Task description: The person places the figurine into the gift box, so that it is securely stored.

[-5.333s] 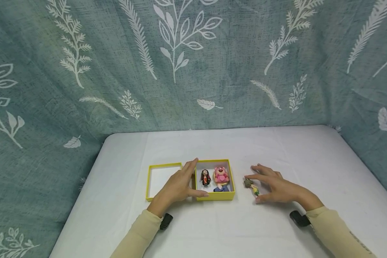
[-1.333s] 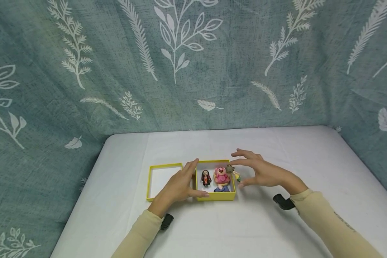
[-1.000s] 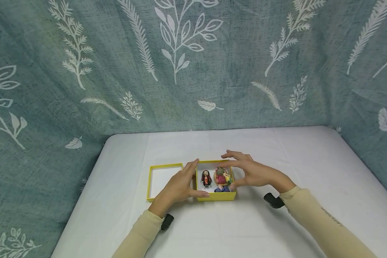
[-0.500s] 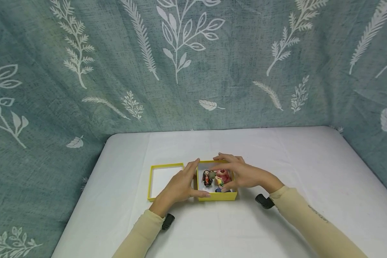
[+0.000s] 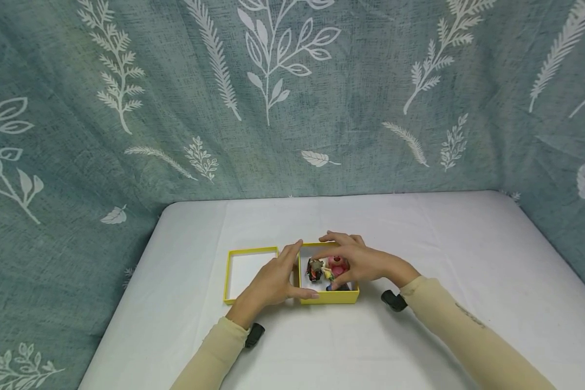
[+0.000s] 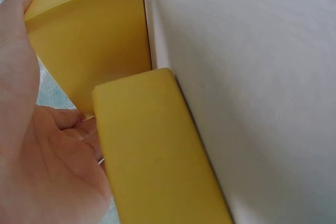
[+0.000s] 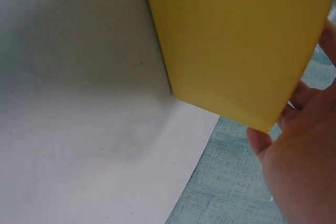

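Observation:
My left hand (image 5: 271, 279) steadies a yellow box (image 5: 329, 298) from its left side, thumb along the front wall and fingers at the back left corner. My right hand (image 5: 370, 264) reaches over the box's right wall and pinches a small figurine (image 5: 327, 272) with greenish-brown hair and a yellow-green outfit, tilted inside the box. Its head covers part of a dark-haired figurine (image 5: 314, 275). A pink bear figure (image 5: 338, 264) lies on the right, partly hidden by my right hand. In the right wrist view the box's outer wall (image 7: 236, 40) hides the figures.
Left of the box lies the yellow-rimmed lid (image 5: 226, 279), white inside up; its outer edge (image 6: 152, 150) fills the lower left wrist view. A white cloth covers the table (image 5: 395, 346). Behind hangs a teal leaf-patterned curtain (image 5: 351, 146).
My right hand has picked up the greenish-brown-haired figurine from the table at right, carried it left over the bear and lowered it into the box. My left hand stays on the box.

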Demonstrator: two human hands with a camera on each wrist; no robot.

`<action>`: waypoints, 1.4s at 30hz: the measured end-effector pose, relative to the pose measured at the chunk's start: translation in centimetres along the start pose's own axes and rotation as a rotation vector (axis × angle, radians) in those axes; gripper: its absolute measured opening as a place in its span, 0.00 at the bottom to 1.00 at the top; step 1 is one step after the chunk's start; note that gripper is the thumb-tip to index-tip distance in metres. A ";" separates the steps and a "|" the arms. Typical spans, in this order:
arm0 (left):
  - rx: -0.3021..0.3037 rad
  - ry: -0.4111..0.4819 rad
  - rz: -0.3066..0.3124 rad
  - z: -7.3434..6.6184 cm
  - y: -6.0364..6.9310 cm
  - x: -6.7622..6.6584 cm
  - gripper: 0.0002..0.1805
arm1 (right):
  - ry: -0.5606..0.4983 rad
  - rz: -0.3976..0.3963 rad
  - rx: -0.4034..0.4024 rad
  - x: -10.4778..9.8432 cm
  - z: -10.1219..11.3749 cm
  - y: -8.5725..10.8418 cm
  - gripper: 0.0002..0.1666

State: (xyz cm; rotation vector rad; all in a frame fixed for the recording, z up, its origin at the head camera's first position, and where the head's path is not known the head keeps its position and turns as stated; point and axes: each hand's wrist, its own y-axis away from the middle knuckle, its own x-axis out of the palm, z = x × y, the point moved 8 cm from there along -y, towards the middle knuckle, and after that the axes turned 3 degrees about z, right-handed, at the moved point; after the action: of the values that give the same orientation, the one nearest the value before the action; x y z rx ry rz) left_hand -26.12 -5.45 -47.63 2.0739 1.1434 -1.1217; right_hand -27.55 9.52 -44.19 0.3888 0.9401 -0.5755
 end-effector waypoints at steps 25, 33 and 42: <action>0.024 0.011 -0.005 -0.3 -0.1 -0.2 0.68 | 0.043 0.222 -0.023 0.4 0.5 -1.3 0.40; 0.013 0.007 -0.012 -0.1 0.0 -0.4 0.68 | 0.071 0.270 -0.006 0.7 0.7 -2.0 0.39; 0.010 0.003 -0.007 -0.1 0.0 -0.2 0.68 | 0.086 0.303 0.017 1.0 1.0 -2.8 0.39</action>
State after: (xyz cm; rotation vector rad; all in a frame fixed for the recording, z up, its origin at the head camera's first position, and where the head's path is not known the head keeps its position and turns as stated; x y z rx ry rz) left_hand -26.16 -5.49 -47.44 2.0814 1.1490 -1.1300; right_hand -28.17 6.50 -44.67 0.5638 0.9364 -0.2919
